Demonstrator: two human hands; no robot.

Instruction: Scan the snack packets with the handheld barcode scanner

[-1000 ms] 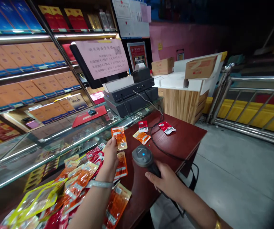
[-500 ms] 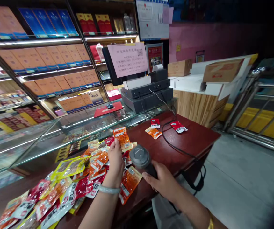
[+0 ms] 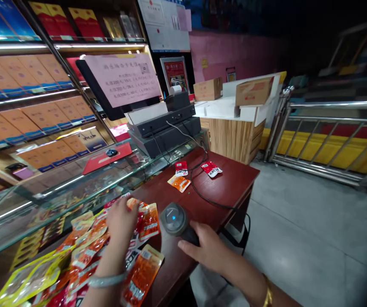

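My right hand [image 3: 207,249] grips the handle of a grey handheld barcode scanner [image 3: 174,218], a blue light showing on its head. My left hand [image 3: 122,219], with a pale bangle at the wrist, hovers over a heap of snack packets. Its fingers are bent and smeared by motion, right beside an orange snack packet [image 3: 136,203]; whether they pinch it is unclear. Another orange packet [image 3: 150,221] lies just right of that hand. Between both arms rests an orange packet with a tan top [image 3: 143,275]. Yellow-edged packets [image 3: 33,277] and red ones fill the lower left.
On the dark red table [image 3: 231,187] lie two small red packets [image 3: 211,169] [image 3: 181,168] and an orange one [image 3: 179,183]. A black cable [image 3: 202,197] crosses it. Behind stand a glass counter [image 3: 113,181], a cash register [image 3: 167,128] and a sign-covered monitor [image 3: 124,81].
The view has swung right. The orange packet my left hand held upright no longer shows raised; that hand is now bent over the heap. A blue light now shows on the scanner, still in my right hand.
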